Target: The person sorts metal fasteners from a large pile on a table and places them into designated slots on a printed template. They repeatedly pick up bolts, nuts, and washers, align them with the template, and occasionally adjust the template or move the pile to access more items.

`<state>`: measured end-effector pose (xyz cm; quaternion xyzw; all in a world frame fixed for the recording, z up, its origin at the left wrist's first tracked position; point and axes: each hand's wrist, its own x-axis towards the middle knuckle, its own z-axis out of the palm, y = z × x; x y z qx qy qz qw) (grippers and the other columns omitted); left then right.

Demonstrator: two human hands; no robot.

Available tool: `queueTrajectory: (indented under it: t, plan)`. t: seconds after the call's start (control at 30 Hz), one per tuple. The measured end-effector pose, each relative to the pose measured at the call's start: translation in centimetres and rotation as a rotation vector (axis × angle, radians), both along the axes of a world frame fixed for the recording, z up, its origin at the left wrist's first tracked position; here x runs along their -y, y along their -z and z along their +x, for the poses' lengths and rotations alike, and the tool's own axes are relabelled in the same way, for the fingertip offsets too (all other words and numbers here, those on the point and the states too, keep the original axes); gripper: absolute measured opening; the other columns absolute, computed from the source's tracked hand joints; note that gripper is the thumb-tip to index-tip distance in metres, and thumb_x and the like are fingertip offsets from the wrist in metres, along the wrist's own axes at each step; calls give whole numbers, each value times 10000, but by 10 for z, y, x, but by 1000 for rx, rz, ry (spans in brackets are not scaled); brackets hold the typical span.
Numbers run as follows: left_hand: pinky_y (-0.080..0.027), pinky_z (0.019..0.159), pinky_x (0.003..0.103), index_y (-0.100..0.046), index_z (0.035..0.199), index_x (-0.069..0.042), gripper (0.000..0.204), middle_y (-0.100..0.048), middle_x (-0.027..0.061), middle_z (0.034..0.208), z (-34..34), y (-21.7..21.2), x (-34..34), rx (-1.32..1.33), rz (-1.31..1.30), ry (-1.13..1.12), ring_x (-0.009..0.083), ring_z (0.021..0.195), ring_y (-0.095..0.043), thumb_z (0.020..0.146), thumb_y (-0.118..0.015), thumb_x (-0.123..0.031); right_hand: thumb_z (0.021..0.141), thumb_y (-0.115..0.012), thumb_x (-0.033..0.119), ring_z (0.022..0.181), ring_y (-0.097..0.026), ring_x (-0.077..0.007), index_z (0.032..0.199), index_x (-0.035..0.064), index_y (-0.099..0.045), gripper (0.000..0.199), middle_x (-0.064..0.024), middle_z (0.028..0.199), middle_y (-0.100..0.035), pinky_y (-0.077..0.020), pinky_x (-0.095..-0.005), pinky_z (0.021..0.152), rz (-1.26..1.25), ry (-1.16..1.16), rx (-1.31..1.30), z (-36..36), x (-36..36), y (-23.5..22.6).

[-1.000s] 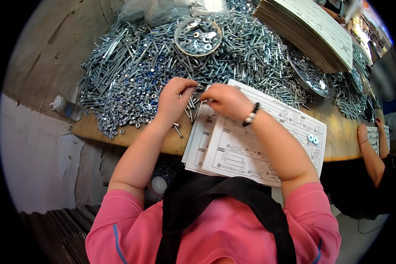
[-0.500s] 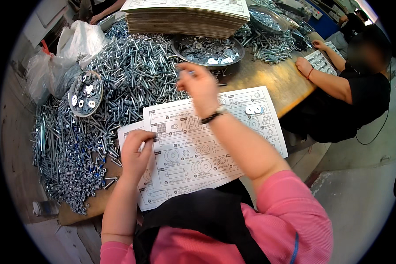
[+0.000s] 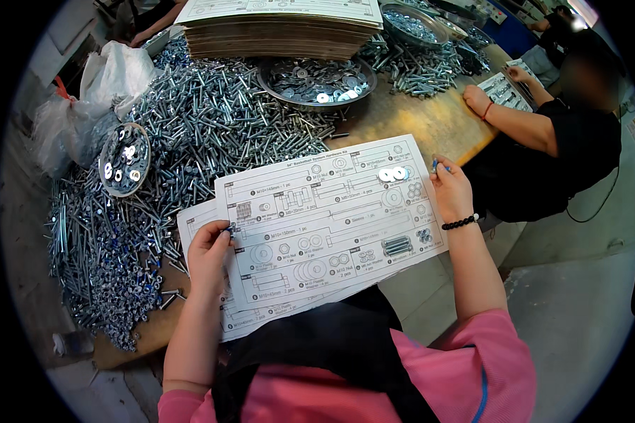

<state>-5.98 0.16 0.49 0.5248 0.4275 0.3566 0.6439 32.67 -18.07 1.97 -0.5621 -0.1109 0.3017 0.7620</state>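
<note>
My left hand [image 3: 210,248] is closed at the left edge of a printed paper sheet [image 3: 307,257]. A small blue-tinged metal piece, apparently a nut [image 3: 228,230], shows at its thumb and fingertips. By the sheet's upper right edge, my right hand [image 3: 453,192] pinches small blue-tinged nuts [image 3: 441,166]. Flat washers [image 3: 394,174] lie on the drawings near that hand. Lower on the paper rest several bolts [image 3: 396,245] side by side, with a cluster of nuts [image 3: 424,236] beside them. More sheets lie underneath.
Loose bolts [image 3: 226,113] are heaped across the table, with a heap of nuts [image 3: 123,307] at its near left. Washers fill a round tray [image 3: 367,93] and a smaller dish [image 3: 147,166]. Behind stands a cardboard stack [image 3: 275,44]. A co-worker [image 3: 578,141] sits at right.
My right hand has moved from over the bolt heap to the sheet's right edge. Its arm no longer covers the bolts and nuts on the paper. My left hand stays nearly in place.
</note>
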Motion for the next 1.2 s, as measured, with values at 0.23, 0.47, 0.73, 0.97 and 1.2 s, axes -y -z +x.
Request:
queueTrajectory:
  t: [0.23, 0.47, 0.73, 0.97, 1.2]
  plan:
    - [-441, 694, 216, -556, 1033, -10, 187, -572, 39, 899, -30, -10, 15, 24, -52, -139, 87, 739, -524, 854, -500, -2, 903, -474, 33, 729, -492, -111, 1072, -46, -507, 190, -63, 925, -517, -440, -228, 722, 48, -84, -115, -15, -21, -4]
    - [-446, 693, 219, -555, 1057, 4, 214, -581, 47, 927, -88, 0, 23, 77, -115, -226, 97, 748, -531, 846, -525, 5, 902, -482, 46, 730, -490, -105, 1077, -37, -510, 196, -54, 927, -520, -429, -222, 714, 5, -253, -70, -52, -56, 12]
    - [-455, 771, 365, -630, 860, -39, 143, -575, 88, 819, -54, -36, 1, -645, 1004, 97, 263, 803, -559, 731, -582, -1, 833, -533, 36, 726, -562, -167, 991, 16, -592, 170, -54, 852, -580, -459, -273, 630, -58, -603, 835, -130, -109, -30]
    - [-349, 995, 455, -608, 979, -109, 245, -576, 61, 837, -16, -22, -28, -992, 1451, 644, 228, 838, -573, 742, -551, -100, 777, -511, 82, 817, -568, -253, 910, 79, -593, 156, -71, 891, -574, -467, -358, 686, 237, -1030, 1913, -193, -172, 6]
    - [-464, 803, 355, -555, 1084, -91, 359, -609, 80, 860, -23, -33, -37, -764, 737, 633, 245, 813, -588, 732, -627, -91, 767, -618, 193, 700, -602, -260, 1032, 121, -554, 282, -56, 721, -619, -469, -368, 603, -199, -1026, 1579, -197, -155, -13]
